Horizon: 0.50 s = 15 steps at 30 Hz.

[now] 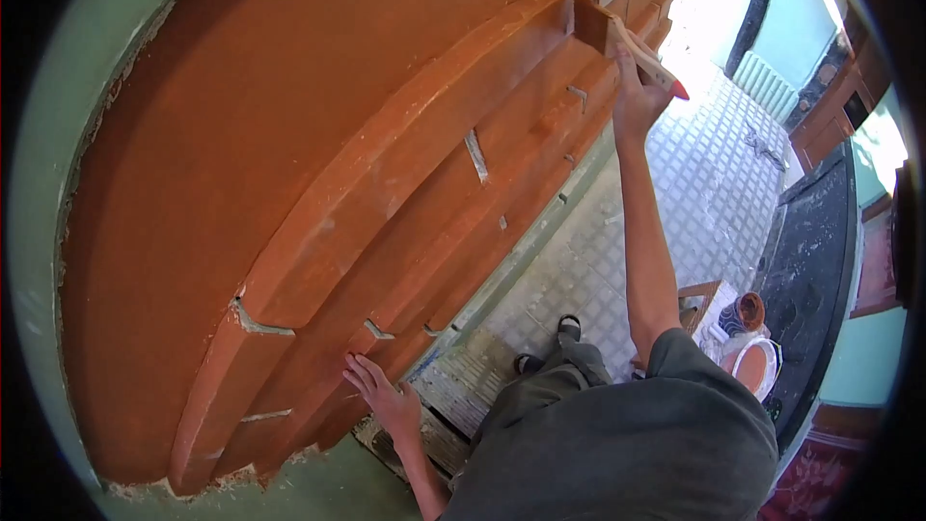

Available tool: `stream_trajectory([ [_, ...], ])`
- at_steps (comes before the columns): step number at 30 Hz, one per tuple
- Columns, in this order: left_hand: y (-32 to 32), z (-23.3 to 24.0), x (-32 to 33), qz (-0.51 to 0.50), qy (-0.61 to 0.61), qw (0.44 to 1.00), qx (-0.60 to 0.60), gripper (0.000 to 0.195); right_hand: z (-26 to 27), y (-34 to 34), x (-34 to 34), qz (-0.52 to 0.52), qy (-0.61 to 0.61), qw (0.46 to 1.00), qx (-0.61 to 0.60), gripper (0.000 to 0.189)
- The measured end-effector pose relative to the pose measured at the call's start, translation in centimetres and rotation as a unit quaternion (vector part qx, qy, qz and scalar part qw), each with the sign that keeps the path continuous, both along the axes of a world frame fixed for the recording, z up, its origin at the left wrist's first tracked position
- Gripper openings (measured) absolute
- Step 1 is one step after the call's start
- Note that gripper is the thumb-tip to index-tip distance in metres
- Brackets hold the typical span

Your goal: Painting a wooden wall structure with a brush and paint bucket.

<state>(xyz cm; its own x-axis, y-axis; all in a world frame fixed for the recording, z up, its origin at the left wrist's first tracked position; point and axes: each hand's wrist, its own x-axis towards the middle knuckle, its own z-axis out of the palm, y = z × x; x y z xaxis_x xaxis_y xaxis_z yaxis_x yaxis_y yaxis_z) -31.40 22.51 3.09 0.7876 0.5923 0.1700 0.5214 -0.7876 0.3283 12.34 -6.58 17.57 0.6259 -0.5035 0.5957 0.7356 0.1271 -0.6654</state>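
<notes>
My right hand point(640, 94) grips the wooden handle of a wide, flat paintbrush point(644, 61) that has a red handle tip. The brush's dark bristles point(592, 23) meet the orange-brown painted stepped moulding point(434, 137) near its upper end. My left hand point(391, 398) holds nothing; its fingertips rest against the lower ledges of the same moulding. Several pale, unpainted gaps show along the ledges, among them a short slot point(476, 155) near the middle and a curved one point(257, 322) lower left. Smooth orange-brown wall point(217, 159) lies beyond the moulding.
Pale green wall point(43, 231) borders the painted area. Patterned floor tiles point(709, 181) run below. Near my right side stand a white bucket point(770, 369) holding orange-brown paint and a stained container point(750, 310). Worn wooden boards point(434, 434) lie beside my legs. A dark panel point(810, 246) stands at right.
</notes>
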Motion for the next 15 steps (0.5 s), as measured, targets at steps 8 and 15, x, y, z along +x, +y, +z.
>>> stream_trajectory([
  [8,-0.2,-0.5,0.6,0.014,-0.006,1.0,0.028,0.1,0.7,8.8,-14.9,0.205,-0.127,0.961,-0.135,0.017],
  [15,0.0,-0.1,0.5,0.004,-0.006,1.0,0.012,0.099,1.3,5.3,-6.7,0.124,0.009,0.992,-0.027,0.013],
])
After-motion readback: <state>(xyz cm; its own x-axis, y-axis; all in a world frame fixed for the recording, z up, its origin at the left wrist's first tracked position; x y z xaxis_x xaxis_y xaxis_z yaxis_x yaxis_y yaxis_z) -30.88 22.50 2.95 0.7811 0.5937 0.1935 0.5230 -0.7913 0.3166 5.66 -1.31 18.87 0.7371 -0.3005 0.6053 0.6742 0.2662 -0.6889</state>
